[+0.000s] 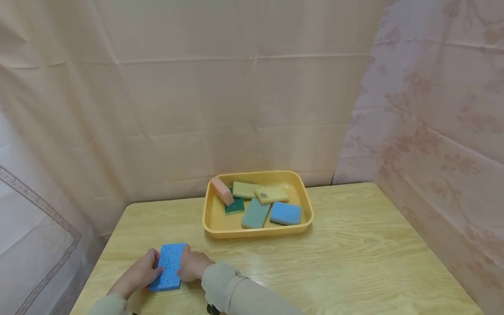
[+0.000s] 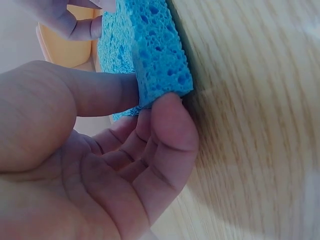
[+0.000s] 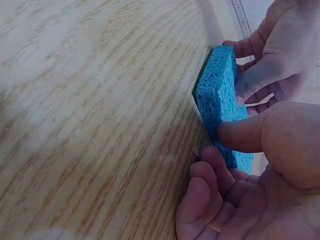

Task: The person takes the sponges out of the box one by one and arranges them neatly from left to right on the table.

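A blue porous sponge (image 1: 170,264) lies at the front left of the wooden table, between both hands. My left hand (image 1: 139,271) holds its left edge; in the left wrist view the thumb (image 2: 107,92) is on the upper face and curled fingers meet the edge. From the other side, my right hand (image 1: 194,264) pinches the right edge. Its thumb (image 3: 242,134) presses on the sponge's face in the right wrist view, with the fingers curled close to the tabletop. Part of the sponge's underside is hidden by the fingers.
At the back of the table (image 1: 354,245) stands a yellow tray (image 1: 257,234). It holds several sponges, among them a pink one (image 1: 222,191), a blue one (image 1: 286,213) and a grey-green one (image 1: 256,213). Beige curtains (image 1: 236,109) hang behind the table.
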Motion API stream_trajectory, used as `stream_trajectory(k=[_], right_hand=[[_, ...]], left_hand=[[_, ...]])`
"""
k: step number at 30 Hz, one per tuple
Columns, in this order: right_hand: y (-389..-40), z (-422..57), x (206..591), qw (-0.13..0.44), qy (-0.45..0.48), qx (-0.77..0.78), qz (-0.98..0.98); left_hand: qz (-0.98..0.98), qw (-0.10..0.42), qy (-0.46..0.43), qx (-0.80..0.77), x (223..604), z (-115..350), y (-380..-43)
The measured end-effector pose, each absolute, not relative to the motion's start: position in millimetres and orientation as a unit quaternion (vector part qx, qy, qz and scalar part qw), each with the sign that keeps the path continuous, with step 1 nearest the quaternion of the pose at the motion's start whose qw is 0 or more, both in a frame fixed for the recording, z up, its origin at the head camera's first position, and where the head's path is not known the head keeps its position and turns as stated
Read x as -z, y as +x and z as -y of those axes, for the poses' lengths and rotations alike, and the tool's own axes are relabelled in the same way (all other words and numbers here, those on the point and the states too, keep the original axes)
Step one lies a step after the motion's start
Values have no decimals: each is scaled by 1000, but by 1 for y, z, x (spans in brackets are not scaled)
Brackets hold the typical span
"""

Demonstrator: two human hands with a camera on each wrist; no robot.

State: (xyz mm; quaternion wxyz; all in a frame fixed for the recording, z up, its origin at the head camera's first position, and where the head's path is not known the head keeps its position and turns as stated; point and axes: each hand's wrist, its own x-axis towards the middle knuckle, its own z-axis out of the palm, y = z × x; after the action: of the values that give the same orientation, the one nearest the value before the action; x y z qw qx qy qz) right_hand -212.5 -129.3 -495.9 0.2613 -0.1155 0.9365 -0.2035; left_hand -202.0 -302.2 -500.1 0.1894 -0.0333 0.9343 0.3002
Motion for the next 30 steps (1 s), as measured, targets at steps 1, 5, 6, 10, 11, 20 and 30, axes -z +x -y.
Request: stream_trajectory(k=[1, 5, 6, 10, 11, 20, 30], right_hand=[[-212, 129, 497, 258, -119, 205, -936], [-213, 126, 500, 249, -133, 218, -934], [-213, 124, 501, 249, -135, 223, -933], [-218, 119, 503, 268, -145, 253, -918], [-219, 117, 504, 275, -149, 262, -913], [-226, 91, 505, 321, -167, 396, -844], [-229, 61, 469, 280, -179, 457, -825]], left_hand=[[-934, 187, -33, -302, 500, 303, -202], [-929, 186, -33, -319, 498, 304, -201], [-927, 187, -35, -322, 497, 304, -201], [-925, 197, -46, -322, 495, 306, -202], [-925, 199, -49, -320, 495, 307, -202], [-933, 198, -68, -294, 491, 305, -201], [-964, 105, 7, -245, 471, 286, -207]])
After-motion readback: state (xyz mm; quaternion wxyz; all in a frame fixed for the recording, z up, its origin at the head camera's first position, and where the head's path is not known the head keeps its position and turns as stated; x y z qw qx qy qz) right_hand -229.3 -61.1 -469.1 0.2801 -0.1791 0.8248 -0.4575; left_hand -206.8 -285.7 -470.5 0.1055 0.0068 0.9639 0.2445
